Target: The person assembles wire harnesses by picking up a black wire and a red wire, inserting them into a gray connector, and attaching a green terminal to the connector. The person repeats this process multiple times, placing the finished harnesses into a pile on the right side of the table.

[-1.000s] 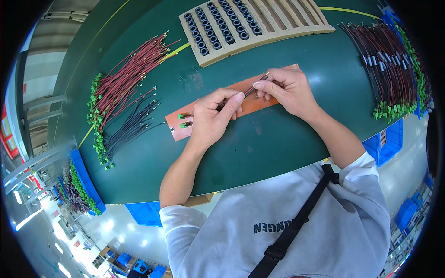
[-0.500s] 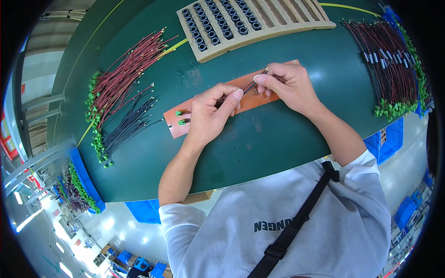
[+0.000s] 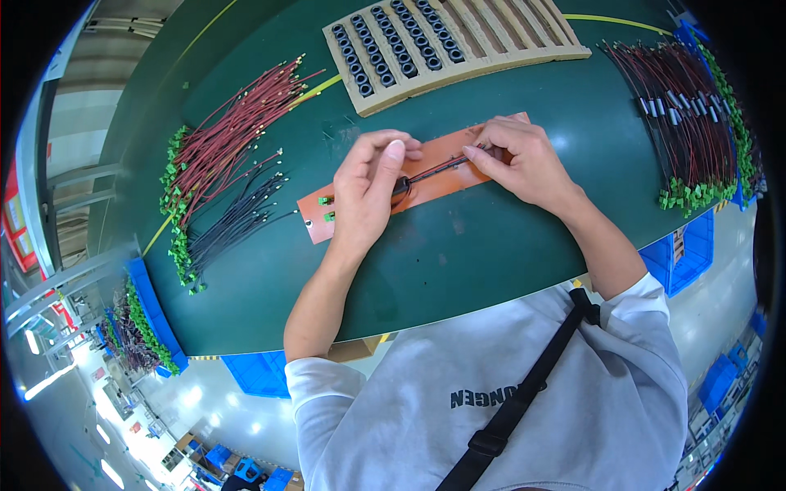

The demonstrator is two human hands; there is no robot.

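Observation:
An orange-brown board [image 3: 450,182] lies slantwise on the green table under both my hands. A red and a black wire [image 3: 438,169] run along it, through or around a dark ring [image 3: 401,186] beside my left palm. My right hand [image 3: 520,159] pinches the wires near their free ends, at the board's right part. My left hand [image 3: 364,180] is raised over the board's left part, thumb and fingers apart, close to the ring. Two green connectors [image 3: 329,217] show at the board's left end; my left hand hides the wires behind them.
Red wires [image 3: 237,123] and black wires [image 3: 237,217] with green connectors lie at left. Beyond the board stands a slotted tray [image 3: 491,61] with rows of dark rings. Wires with grey sleeves [image 3: 679,110] lie at right. Blue bins [image 3: 688,254] sit below the table edge.
My left fingers have come off the wires and spread, baring the dark ring. My right hand still pinches the wires, now held lower along the board. The view has shifted slightly.

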